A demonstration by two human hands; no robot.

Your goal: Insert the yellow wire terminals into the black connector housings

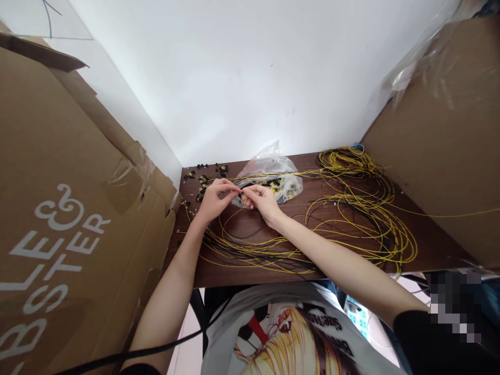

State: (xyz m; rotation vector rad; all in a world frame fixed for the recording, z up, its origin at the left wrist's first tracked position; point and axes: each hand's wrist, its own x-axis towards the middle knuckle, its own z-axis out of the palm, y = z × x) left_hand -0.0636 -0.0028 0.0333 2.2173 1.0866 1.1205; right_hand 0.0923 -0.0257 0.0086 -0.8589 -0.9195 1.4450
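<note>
Both hands meet near the middle of the brown table point(250, 226), fingertips almost touching. My left hand point(217, 199) pinches at something small and dark that I cannot make out. My right hand point(264, 202) is also closed, its thumb and fingers around a small part too tiny to name. Just behind them lies a clear plastic bag point(276, 165) with small black and yellow parts point(273, 185) in it. Long yellow and black wires point(253, 258) curve across the table in front of my hands and under my right forearm.
Coiled yellow wires point(346, 161) lie at the back right. Loose black and yellow pieces point(223, 170) are scattered at the back left. Tall cardboard point(78, 156) stands on the left, more cardboard point(449, 120) on the right, and a white wall point(250, 78) behind.
</note>
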